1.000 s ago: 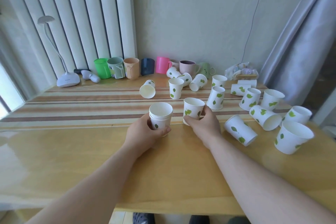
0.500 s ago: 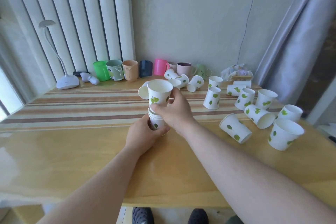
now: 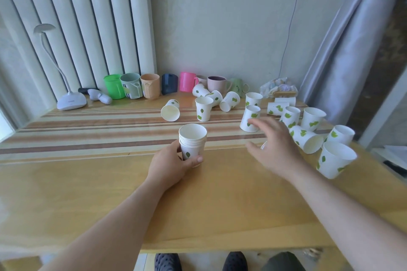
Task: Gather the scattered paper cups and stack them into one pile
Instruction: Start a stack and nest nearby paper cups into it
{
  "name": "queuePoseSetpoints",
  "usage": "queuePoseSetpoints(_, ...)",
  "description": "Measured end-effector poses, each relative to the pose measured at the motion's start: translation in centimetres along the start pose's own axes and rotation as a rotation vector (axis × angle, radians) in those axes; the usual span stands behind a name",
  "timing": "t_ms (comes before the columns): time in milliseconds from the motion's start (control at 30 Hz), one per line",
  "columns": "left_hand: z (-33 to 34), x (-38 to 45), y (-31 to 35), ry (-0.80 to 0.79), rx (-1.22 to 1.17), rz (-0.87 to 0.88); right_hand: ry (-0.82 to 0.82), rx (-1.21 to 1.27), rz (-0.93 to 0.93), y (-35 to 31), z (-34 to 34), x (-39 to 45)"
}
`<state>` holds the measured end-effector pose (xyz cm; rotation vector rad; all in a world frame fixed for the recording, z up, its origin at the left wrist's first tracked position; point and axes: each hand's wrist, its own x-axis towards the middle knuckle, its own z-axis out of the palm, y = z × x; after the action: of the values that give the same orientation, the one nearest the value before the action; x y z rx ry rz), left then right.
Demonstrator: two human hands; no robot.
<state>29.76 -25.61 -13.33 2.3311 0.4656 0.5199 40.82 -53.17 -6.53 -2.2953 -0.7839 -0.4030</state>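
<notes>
Now left hand (image 3: 169, 164) grips stack (image 3: 192, 142); right hand (image 3: 275, 146) spread.

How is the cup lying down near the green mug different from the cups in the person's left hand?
The lying cup rests on its side on the table, mouth facing the camera; the stack of cups stands upright, mouth up. The lying cup is single and untouched, while the stack is several cups nested together, held by the left hand. Both are white paper with green leaf prints.
</notes>
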Motion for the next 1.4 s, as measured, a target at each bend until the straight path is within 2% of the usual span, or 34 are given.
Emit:
queuePoseSetpoints(67, 0.0, 0.1, 0.2, -0.033, 0.02, 0.009, -0.016, -0.181, 0.164, 3.1, -1.6, -0.3)
queuePoseSetpoints(133, 0.0, -0.1, 0.4, -0.049, 0.046, 0.012, -0.182, -0.289, 0.385, 5.3, -1.8, -0.6)
queuePoseSetpoints(200, 0.0, -0.2, 0.7, -0.053, 0.071, 0.01, -0.306, -0.35, 0.492, 6.5, -1.2, -1.4)
queuePoseSetpoints(233, 0.0, -0.3, 0.8, -0.055, 0.079, 0.01, -0.308, -0.348, 0.507, 6.8, -0.9, -1.7)
queuePoseSetpoints(500, -0.1, -0.9, 1.2, -0.05, 0.064, 0.008, -0.137, -0.217, 0.446, 4.9, 0.1, -2.0)
queuePoseSetpoints(567, -0.1, -0.9, 1.4, -0.031, 0.047, 0.001, -0.076, 0.036, 0.422, 2.6, 0.7, -1.3)
queuePoseSetpoints(667, 0.1, -0.8, 1.3, 0.041, 0.045, -0.029, -0.018, 0.616, 0.427, -2.4, 2.4, 0.8)
queuePoseSetpoints(767, 0.2, -0.8, 1.3, 0.091, 0.052, -0.041, -0.044, 0.901, 0.339, -7.0, 4.8, 3.2)
queuePoseSetpoints(900, 0.2, -0.7, 1.3, 0.099, 0.047, -0.032, -0.135, 0.903, 0.261, -10.0, 7.8, 4.3)
queuePoseSetpoints(1067, 0.2, -0.5, 1.1, 0.098, 0.05, -0.014, -0.208, 0.828, 0.296, -9.6, 10.3, 3.7)
queuePoseSetpoints(1233, 0.3, -0.4, 1.0, 0.106, 0.044, -0.003, -0.196, 0.832, 0.328, -9.3, 10.4, 2.9)
queuePoseSetpoints(1400, 0.2, -0.6, 1.1, 0.09, 0.064, -0.007, -0.258, 0.864, 0.304, -8.4, 9.8, 2.0)
